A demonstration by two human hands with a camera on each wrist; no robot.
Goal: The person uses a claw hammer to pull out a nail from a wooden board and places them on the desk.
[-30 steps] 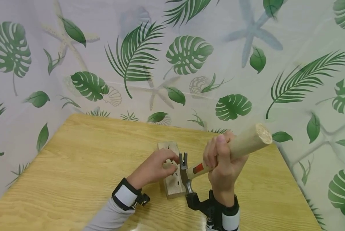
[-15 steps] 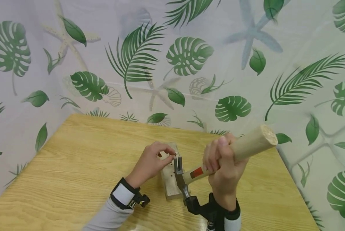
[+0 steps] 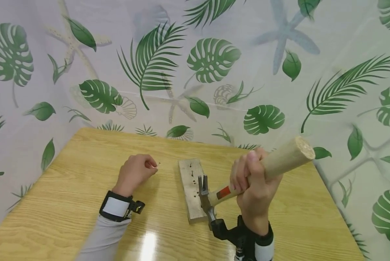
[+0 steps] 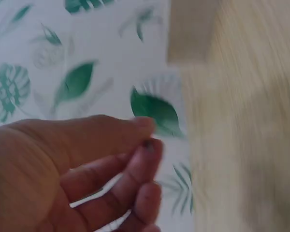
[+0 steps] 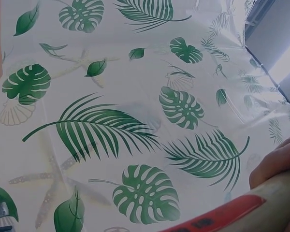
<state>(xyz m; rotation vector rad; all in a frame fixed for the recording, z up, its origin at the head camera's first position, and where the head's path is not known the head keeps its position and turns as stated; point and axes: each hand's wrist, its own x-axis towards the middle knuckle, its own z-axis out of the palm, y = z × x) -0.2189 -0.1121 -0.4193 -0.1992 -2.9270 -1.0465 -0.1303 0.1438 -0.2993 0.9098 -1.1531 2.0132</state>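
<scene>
The claw hammer (image 3: 211, 197) sits in my right hand (image 3: 255, 188), my fingers (image 3: 239, 177) wrapped tight round its wooden handle (image 3: 281, 161) just above the red band. Its steel head hangs low over the near right edge of the wood block (image 3: 191, 188), claw pointing up; whether the face touches the block I cannot tell, since the wrist mount (image 3: 234, 235) cuts across it. From my right wrist view only a slice of handle with the red band (image 5: 217, 217) and one fingertip (image 5: 275, 162) show at the lower right; the head is out of frame.

The block lies flat on the bench (image 3: 67, 203), with dark holes and a couple of short nails (image 3: 192, 167) standing near its far end, too small to count surely.

My left hand (image 3: 134, 173) rests on the bench well left of the block, fingers (image 3: 149, 165) curled in, thumb and forefinger (image 4: 147, 145) pressed together. Something tiny and dark shows at their tip, but the left wrist view is blurred, so I cannot say it is a nail. A small speck (image 3: 159, 163) lies on the bench just beyond them.

A leaf-printed curtain (image 3: 214, 61) closes round the bench.
</scene>
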